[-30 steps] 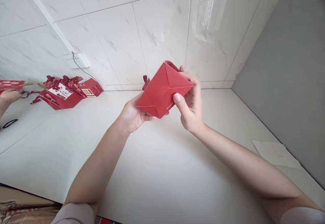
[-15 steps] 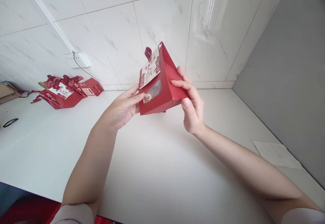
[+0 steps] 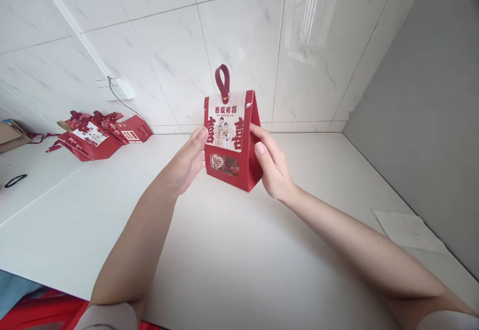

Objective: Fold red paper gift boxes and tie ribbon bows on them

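Gift box (image 3: 231, 138) held nearly upright over the table (image 3: 224, 260): my left hand (image 3: 187, 165) grips one edge, my right hand (image 3: 274, 165) the opposite side, likely steadying it front-toward-me, leaving the strap (image 3: 223, 79) on top free.

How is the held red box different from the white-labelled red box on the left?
The held box is roughly upright; the other box lies tipped over. Left hand and right hand hold the held box; the other box rests on the table beside a third red box. Both have pale labels.
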Tool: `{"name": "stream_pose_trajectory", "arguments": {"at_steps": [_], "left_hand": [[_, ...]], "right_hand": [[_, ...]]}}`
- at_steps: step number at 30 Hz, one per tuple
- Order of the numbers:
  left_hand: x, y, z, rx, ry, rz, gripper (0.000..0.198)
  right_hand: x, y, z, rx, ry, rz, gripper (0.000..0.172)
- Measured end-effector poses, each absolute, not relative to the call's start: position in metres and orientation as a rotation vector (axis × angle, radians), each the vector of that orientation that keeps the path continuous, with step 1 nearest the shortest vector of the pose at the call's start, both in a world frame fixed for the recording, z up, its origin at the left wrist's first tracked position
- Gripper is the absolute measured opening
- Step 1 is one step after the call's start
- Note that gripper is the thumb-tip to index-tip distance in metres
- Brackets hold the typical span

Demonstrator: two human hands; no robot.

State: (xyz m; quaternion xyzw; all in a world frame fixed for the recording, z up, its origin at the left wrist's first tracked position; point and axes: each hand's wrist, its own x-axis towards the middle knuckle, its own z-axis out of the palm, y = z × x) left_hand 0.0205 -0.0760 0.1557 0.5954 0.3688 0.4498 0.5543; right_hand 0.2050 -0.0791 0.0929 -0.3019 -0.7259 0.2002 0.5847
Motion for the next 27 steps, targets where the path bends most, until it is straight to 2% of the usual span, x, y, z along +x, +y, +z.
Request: {"name": "stream_pose_trajectory", "arguments": {"at_steps": [7,11,13,15,18,21,23,27], "left_hand": [[0.009,-0.058,0.148,1.475,1.064,1.041,0.058],[0.002,-0.047,0.139,1.463,1.120,1.004,0.047],[-0.001,-0.043,0.136,1.461,1.197,0.890,0.037],[-0.004,-0.043,0.136,1.479,1.276,0.735,0.033],[-0.005,-0.048,0.142,1.568,1.302,0.483,0.031],[-0.003,-0.055,0.151,1.593,1.205,0.309,0.026],[-0.001,-0.058,0.155,1.599,1.129,0.285,0.024],[0.001,-0.060,0.158,1.842,1.040,0.343,0.014]], "right_hand": [[0.207,-0.078,0.097,-0.705,-1.936,0.309,0.043],[0.206,-0.086,0.101,-0.895,-2.301,0.246,0.059],[0.207,-0.095,0.104,-0.985,-2.509,0.349,0.071],[0.208,-0.105,0.107,-0.989,-2.707,0.549,0.074],[0.212,-0.114,0.111,-0.851,-2.884,0.787,0.061],[0.215,-0.117,0.114,-0.734,-2.880,0.852,0.054],[0.216,-0.116,0.117,-0.668,-2.831,0.861,0.049],[0.218,-0.112,0.124,-0.519,-2.638,0.832,0.024]]}}
